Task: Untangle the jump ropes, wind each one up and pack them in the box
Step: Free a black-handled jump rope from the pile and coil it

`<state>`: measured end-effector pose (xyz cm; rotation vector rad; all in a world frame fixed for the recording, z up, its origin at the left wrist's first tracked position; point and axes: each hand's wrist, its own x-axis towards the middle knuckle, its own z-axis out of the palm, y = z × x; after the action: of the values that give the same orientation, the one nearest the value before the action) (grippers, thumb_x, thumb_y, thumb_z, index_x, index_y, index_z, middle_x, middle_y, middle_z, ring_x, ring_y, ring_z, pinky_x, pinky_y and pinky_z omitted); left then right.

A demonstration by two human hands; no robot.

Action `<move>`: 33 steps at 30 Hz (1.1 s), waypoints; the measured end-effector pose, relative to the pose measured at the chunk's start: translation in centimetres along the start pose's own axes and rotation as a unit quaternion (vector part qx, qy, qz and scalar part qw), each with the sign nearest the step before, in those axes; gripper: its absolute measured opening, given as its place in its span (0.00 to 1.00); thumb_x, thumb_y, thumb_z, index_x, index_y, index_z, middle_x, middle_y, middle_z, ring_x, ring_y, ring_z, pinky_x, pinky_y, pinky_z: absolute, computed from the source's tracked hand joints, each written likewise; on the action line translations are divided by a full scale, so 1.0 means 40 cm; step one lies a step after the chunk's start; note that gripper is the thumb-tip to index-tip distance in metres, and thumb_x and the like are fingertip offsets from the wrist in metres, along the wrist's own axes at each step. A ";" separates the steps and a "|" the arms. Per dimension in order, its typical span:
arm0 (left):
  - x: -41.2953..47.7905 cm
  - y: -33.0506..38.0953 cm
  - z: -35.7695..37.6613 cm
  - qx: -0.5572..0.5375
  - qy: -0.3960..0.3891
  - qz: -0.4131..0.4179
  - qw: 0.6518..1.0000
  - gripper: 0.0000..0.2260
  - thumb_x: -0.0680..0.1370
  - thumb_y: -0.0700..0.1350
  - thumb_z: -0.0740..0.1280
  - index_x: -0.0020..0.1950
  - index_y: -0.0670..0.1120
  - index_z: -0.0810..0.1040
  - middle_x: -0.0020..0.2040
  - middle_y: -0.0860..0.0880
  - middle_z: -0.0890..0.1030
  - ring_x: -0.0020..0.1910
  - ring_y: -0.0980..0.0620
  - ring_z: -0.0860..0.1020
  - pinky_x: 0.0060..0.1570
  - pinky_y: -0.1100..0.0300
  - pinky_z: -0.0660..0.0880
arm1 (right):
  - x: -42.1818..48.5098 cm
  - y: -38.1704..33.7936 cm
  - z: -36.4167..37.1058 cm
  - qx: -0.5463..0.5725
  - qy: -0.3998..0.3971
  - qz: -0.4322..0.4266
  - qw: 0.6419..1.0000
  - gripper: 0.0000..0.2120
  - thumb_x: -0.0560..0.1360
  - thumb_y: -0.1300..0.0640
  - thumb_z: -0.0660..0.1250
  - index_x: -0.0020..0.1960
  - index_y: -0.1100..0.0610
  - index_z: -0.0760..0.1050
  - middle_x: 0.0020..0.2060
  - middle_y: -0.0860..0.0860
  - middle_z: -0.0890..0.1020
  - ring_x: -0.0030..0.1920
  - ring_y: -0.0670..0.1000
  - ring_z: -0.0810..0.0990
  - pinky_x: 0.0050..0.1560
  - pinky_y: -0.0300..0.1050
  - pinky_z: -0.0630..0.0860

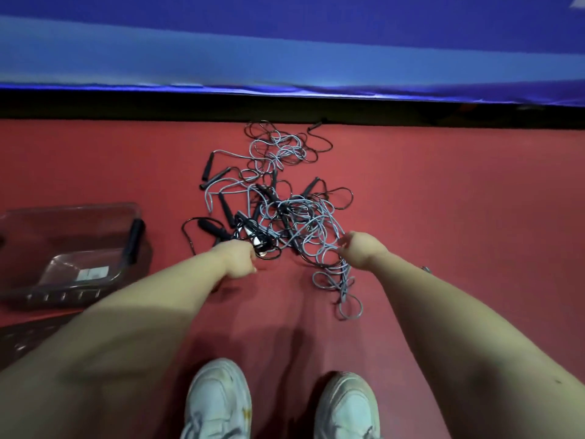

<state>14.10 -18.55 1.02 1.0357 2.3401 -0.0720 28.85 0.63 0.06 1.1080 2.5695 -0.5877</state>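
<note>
A tangle of grey and black jump ropes (285,213) with several black handles lies on the red floor ahead of me. My left hand (237,258) has its fingers curled at the tangle's near left edge, gripping black cord or a handle there. My right hand (361,248) pinches a grey rope at the tangle's right side, and grey loops (345,286) trail down below it. A clear plastic box (72,245) with a black handle (134,240) stands on the floor at the left.
A blue padded barrier (285,58) with a black base strip runs across the far side. My two white shoes (218,403) stand at the bottom of the view. A dark lid-like piece (28,331) lies near the box at the lower left.
</note>
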 end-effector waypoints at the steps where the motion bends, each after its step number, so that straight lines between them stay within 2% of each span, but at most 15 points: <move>1: 0.003 -0.032 -0.001 -0.009 0.002 -0.014 1.000 0.15 0.78 0.46 0.66 0.63 0.43 0.76 0.62 0.46 0.78 0.61 0.47 0.75 0.56 0.61 0.70 | 0.005 -0.028 0.005 0.000 -0.003 -0.009 1.000 0.15 0.77 0.56 0.61 0.62 0.59 0.75 0.59 0.57 0.79 0.59 0.57 0.76 0.57 0.44 0.71; 5: 0.058 -0.140 0.008 -0.064 0.025 -0.068 0.995 0.15 0.76 0.45 0.68 0.61 0.41 0.75 0.58 0.43 0.80 0.57 0.44 0.78 0.53 0.59 0.72 | 0.048 -0.113 0.042 0.028 -0.007 -0.038 0.999 0.17 0.76 0.56 0.63 0.64 0.57 0.73 0.60 0.55 0.78 0.60 0.56 0.76 0.57 0.42 0.70; 8: 0.128 -0.192 0.028 -0.100 0.043 -0.087 0.990 0.19 0.75 0.45 0.68 0.64 0.43 0.70 0.60 0.43 0.77 0.59 0.43 0.76 0.56 0.56 0.72 | 0.103 -0.180 0.088 0.115 -0.012 -0.060 0.991 0.31 0.72 0.54 0.70 0.72 0.55 0.63 0.65 0.55 0.75 0.64 0.55 0.73 0.63 0.42 0.67; 11: 0.199 -0.212 0.056 -0.132 0.049 -0.086 0.986 0.21 0.74 0.44 0.69 0.64 0.42 0.69 0.62 0.41 0.74 0.60 0.42 0.74 0.57 0.55 0.71 | 0.172 -0.250 0.144 0.081 -0.021 -0.060 0.995 0.43 0.68 0.45 0.73 0.75 0.49 0.53 0.68 0.54 0.70 0.69 0.57 0.67 0.70 0.51 0.62; 13: 0.235 -0.216 0.070 -0.156 0.060 -0.084 0.982 0.26 0.72 0.44 0.71 0.68 0.43 0.67 0.65 0.41 0.72 0.63 0.42 0.73 0.62 0.54 0.70 | 0.207 -0.281 0.180 0.023 -0.049 -0.042 0.998 0.37 0.70 0.43 0.70 0.74 0.49 0.57 0.67 0.54 0.71 0.68 0.57 0.67 0.69 0.53 0.61; 15: 0.259 -0.221 0.078 -0.184 0.070 -0.084 0.977 0.30 0.72 0.45 0.72 0.70 0.43 0.64 0.68 0.41 0.71 0.66 0.42 0.71 0.65 0.51 0.68 | 0.227 -0.292 0.198 -0.005 -0.068 -0.048 0.997 0.22 0.74 0.46 0.66 0.64 0.53 0.70 0.62 0.54 0.76 0.64 0.57 0.72 0.66 0.51 0.65; 16: 0.266 -0.224 0.078 -0.193 0.071 -0.084 0.975 0.31 0.71 0.46 0.73 0.71 0.43 0.63 0.68 0.41 0.70 0.66 0.42 0.71 0.65 0.50 0.68 | 0.231 -0.291 0.199 0.025 -0.068 -0.061 0.996 0.15 0.76 0.49 0.64 0.59 0.55 0.74 0.58 0.55 0.78 0.61 0.57 0.75 0.63 0.48 0.68; 18: 0.266 -0.226 0.074 -0.202 0.073 -0.083 0.973 0.33 0.71 0.47 0.73 0.71 0.44 0.62 0.68 0.41 0.70 0.66 0.42 0.70 0.64 0.50 0.69 | 0.223 -0.283 0.173 0.175 -0.059 -0.082 0.979 0.09 0.79 0.54 0.61 0.50 0.58 0.77 0.46 0.55 0.81 0.48 0.54 0.78 0.51 0.44 0.73; 20: 0.254 -0.219 0.062 -0.224 0.086 -0.074 0.968 0.35 0.71 0.48 0.74 0.73 0.44 0.61 0.69 0.41 0.70 0.67 0.41 0.70 0.66 0.51 0.68 | 0.192 -0.285 0.100 0.343 -0.045 -0.101 0.933 0.11 0.80 0.56 0.60 0.40 0.55 0.74 0.33 0.50 0.76 0.34 0.48 0.73 0.38 0.41 0.71; 22: 0.229 -0.199 0.033 -0.265 0.119 -0.056 0.955 0.38 0.70 0.49 0.75 0.75 0.46 0.58 0.70 0.42 0.69 0.68 0.42 0.68 0.68 0.52 0.65 | 0.151 -0.292 0.000 0.402 -0.019 -0.161 0.901 0.11 0.80 0.56 0.60 0.39 0.54 0.73 0.32 0.50 0.73 0.32 0.47 0.70 0.36 0.40 0.70; 24: 0.201 -0.170 -0.013 -0.305 0.155 -0.022 0.939 0.41 0.69 0.50 0.75 0.75 0.47 0.58 0.71 0.42 0.67 0.70 0.42 0.66 0.69 0.51 0.64 | 0.099 -0.311 -0.111 0.371 0.046 -0.225 0.900 0.10 0.79 0.53 0.62 0.41 0.52 0.77 0.33 0.49 0.73 0.34 0.46 0.71 0.38 0.40 0.70; 26: 0.161 -0.127 -0.073 -0.317 0.172 0.018 0.933 0.41 0.69 0.50 0.76 0.76 0.47 0.57 0.72 0.42 0.64 0.71 0.43 0.64 0.71 0.53 0.61 | 0.037 -0.343 -0.219 0.344 0.099 -0.272 0.893 0.08 0.78 0.54 0.63 0.43 0.51 0.79 0.32 0.46 0.74 0.31 0.42 0.70 0.37 0.36 0.67; 30: 0.065 -0.045 -0.204 -0.327 0.240 0.047 0.913 0.40 0.70 0.49 0.75 0.76 0.47 0.57 0.73 0.42 0.62 0.72 0.44 0.62 0.72 0.56 0.58 | -0.080 -0.414 -0.374 0.302 0.163 -0.325 0.881 0.12 0.77 0.49 0.61 0.37 0.49 0.75 0.31 0.45 0.72 0.33 0.45 0.67 0.40 0.44 0.65; 32: 0.022 -0.022 -0.262 -0.350 0.271 0.068 0.894 0.38 0.70 0.48 0.75 0.75 0.47 0.59 0.70 0.45 0.66 0.70 0.47 0.65 0.71 0.57 0.60 | -0.141 -0.437 -0.425 0.315 0.179 -0.327 0.873 0.14 0.79 0.50 0.59 0.35 0.50 0.71 0.27 0.41 0.70 0.30 0.43 0.67 0.40 0.45 0.66; 33: 0.000 -0.015 -0.288 -0.372 0.274 0.078 0.883 0.34 0.71 0.47 0.74 0.73 0.46 0.62 0.66 0.47 0.70 0.66 0.50 0.69 0.67 0.60 0.63 | -0.174 -0.444 -0.444 0.340 0.179 -0.327 0.863 0.14 0.80 0.51 0.58 0.35 0.50 0.70 0.26 0.41 0.70 0.30 0.42 0.68 0.40 0.46 0.69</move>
<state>8.15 -15.85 10.53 0.8905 2.3762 1.2317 18.69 -6.46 22.99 0.4627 3.1610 -1.6955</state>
